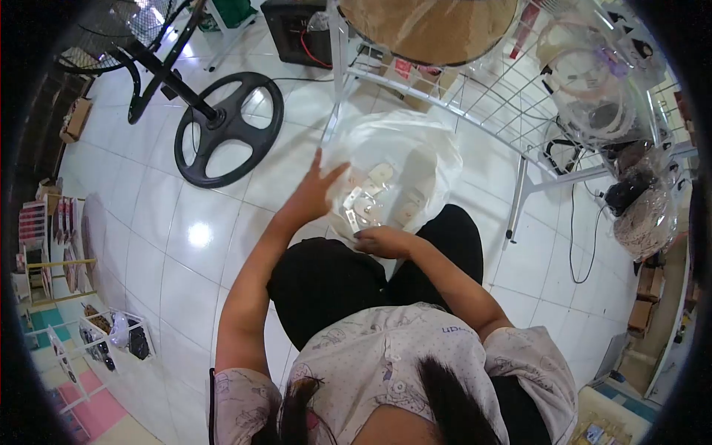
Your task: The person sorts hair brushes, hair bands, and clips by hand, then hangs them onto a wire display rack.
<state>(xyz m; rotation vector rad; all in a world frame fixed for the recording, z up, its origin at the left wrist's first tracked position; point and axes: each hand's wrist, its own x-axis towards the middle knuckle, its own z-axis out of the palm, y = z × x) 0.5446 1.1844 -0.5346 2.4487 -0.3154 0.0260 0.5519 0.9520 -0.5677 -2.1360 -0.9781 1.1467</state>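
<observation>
A white plastic bag [445, 152] stands open on the tiled floor in front of my knees. Inside it lie several small pale cards or packets [380, 175], some in clear wrapping. My left hand [315, 194] is at the bag's left edge, its fingers spread apart. Close to the bag's near edge, my right hand [382, 242] has its fingers together beside the clear-wrapped packets; what it holds, if anything, is hidden.
A black round stand base [230, 130] is at the upper left. A white wire rack [475, 111] stands beyond the bag, with wrapped goods [645, 222] hanging at right. A black box [297, 33] sits at the top, and small shelves [55, 252] at far left.
</observation>
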